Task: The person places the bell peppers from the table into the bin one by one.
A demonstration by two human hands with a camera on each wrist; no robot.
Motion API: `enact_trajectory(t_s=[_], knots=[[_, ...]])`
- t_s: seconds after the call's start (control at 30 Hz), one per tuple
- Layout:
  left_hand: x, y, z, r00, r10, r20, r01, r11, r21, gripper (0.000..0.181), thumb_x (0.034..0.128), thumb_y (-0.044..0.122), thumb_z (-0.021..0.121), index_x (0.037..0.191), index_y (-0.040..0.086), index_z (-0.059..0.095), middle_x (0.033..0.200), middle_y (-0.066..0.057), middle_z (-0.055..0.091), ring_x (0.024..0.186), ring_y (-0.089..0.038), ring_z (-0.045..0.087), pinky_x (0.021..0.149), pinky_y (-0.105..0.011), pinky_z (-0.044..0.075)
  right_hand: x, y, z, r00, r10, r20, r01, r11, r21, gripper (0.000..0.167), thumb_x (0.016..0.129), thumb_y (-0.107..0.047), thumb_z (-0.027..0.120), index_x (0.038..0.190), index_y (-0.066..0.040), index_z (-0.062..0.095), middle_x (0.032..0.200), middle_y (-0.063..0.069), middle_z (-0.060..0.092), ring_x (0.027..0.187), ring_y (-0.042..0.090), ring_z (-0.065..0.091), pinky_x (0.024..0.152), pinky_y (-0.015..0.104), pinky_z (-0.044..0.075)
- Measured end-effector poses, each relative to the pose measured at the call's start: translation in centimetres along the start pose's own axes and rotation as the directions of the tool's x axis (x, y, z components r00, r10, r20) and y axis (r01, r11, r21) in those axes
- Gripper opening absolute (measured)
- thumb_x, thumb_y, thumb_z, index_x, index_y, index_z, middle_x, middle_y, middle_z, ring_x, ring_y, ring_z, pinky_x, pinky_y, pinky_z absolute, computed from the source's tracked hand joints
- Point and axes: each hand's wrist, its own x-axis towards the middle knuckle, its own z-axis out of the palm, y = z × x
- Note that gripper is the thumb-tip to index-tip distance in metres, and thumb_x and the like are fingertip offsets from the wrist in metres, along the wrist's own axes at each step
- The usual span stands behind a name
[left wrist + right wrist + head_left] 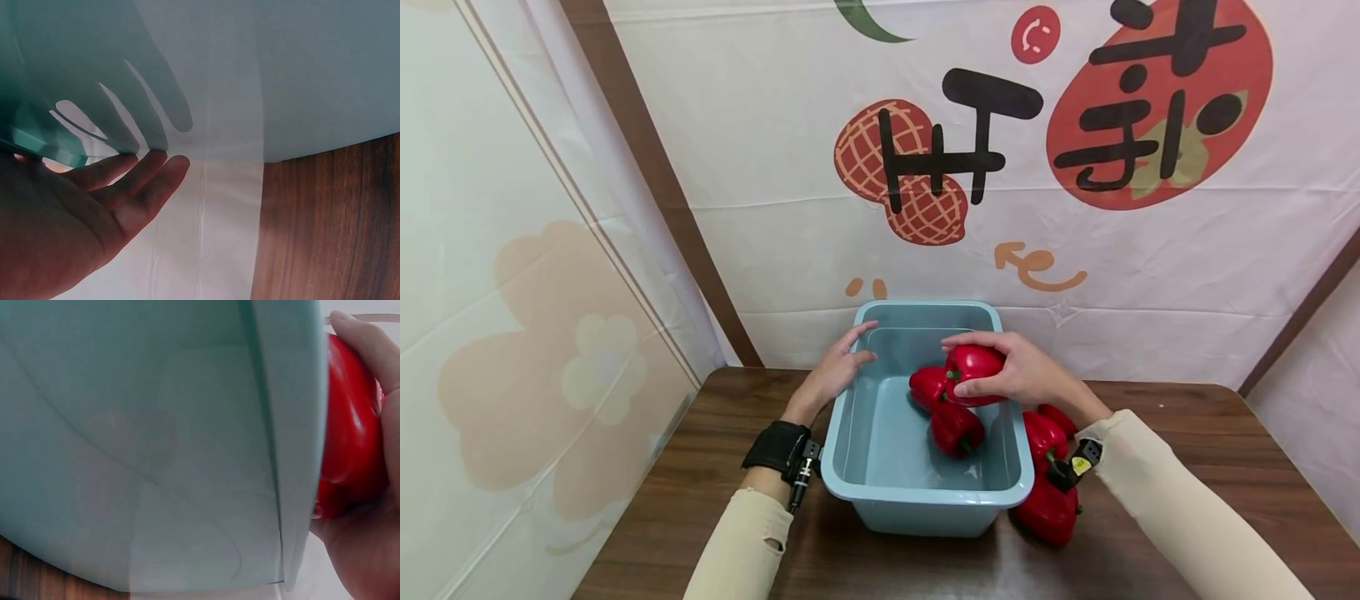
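Red bell pepper (976, 360), glossy, smooth, deep red with bright highlights and a green stem on its left side — gripped in the right hand (1028, 372), fingers curved over the far side, thumb on the near side. It sits by the right rim of a pale blue plastic tub (925, 497), overlapping two peppers inside; can't tell if it touches them. Of those two, the left pepper (927, 387) is partly hidden, the near pepper (957, 430) lies tipped with its stem toward the near right. Left hand (835, 372) is spread at the tub's left rim, fingers fairly straight against the outer wall, thumb apart. More red peppers (1049, 510) lie just right of the tub, partly covered by the right wrist. Worktop (1157, 492) is dark brown wood grain. Behind it, a white cloth backdrop (760, 250) with creases, black characters, a peanut print (901, 171) and brown strips — faded flower print (550, 375) on the left side.
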Motion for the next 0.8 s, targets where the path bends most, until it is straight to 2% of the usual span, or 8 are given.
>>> enact_trajectory(t_s=[0.03, 0.1, 0.27, 0.5, 0.8], knots=[[-0.2, 0.3, 0.0, 1.000, 0.002, -0.001, -0.002, 1.000, 0.000, 0.059, 0.1003, 0.015, 0.045, 0.157, 0.014, 0.028, 0.164, -0.016, 0.015, 0.136, -0.044, 0.037, 0.106, -0.064, 0.035, 0.1, 0.0, 0.0, 1.000, 0.005, 0.000, -0.005, 1.000, 0.004, 0.067, 0.077, -0.028, 0.085, 0.139, -0.026, 0.058, 0.135, 0.003, 0.057, 0.119, 0.033, 0.051, 0.078, 0.036, 0.059], [0.2, -0.3, 0.0, 1.000, -0.001, -0.004, 0.001, 1.000, -0.001, 0.060, 0.1003, 0.016, 0.046, 0.157, 0.015, 0.027, 0.164, -0.015, 0.013, 0.137, -0.044, 0.036, 0.106, -0.064, 0.035, 0.3, 0.1, 0.1, 1.000, 0.008, 0.002, -0.008, 1.000, 0.009, 0.068, 0.077, -0.027, 0.085, 0.139, -0.025, 0.057, 0.135, 0.005, 0.057, 0.120, 0.034, 0.051, 0.079, 0.037, 0.059], [1.9, -2.7, 0.0, 1.000, 0.001, -0.021, -0.001, 1.000, -0.007, 0.059, 0.1009, 0.022, 0.047, 0.157, 0.024, 0.028, 0.166, -0.010, 0.012, 0.138, -0.042, 0.035, 0.106, -0.065, 0.035, 0.6, 0.2, 0.1, 1.000, 0.009, 0.005, -0.009, 1.000, 0.019, 0.067, 0.077, -0.027, 0.084, 0.139, -0.026, 0.058, 0.136, 0.005, 0.056, 0.120, 0.033, 0.051, 0.080, 0.038, 0.058], [1.8, -2.8, 0.1, 0.999, 0.024, -0.047, -0.024, 1.000, 0.012, 0.058, 0.0989, 0.024, 0.049, 0.154, 0.027, 0.033, 0.165, -0.007, 0.016, 0.137, -0.039, 0.037, 0.107, -0.063, 0.034, 1.1, 0.6, 0.1, 1.000, 0.002, 0.004, -0.002, 1.000, 0.012, 0.065, 0.078, -0.028, 0.084, 0.138, -0.026, 0.058, 0.134, 0.003, 0.058, 0.119, 0.032, 0.052, 0.080, 0.038, 0.058], [1.7, -2.6, 0.1, 1.000, 0.016, -0.027, -0.017, 1.000, -0.008, 0.058, 0.1006, 0.024, 0.048, 0.156, 0.026, 0.031, 0.165, -0.007, 0.015, 0.137, -0.040, 0.037, 0.106, -0.065, 0.034, 1.8, 0.6, 0.5, 0.999, 0.034, 0.035, -0.036, 0.998, 0.051, 0.066, 0.078, -0.029, 0.084, 0.139, -0.028, 0.058, 0.136, 0.001, 0.057, 0.122, 0.032, 0.050, 0.082, 0.040, 0.058]])
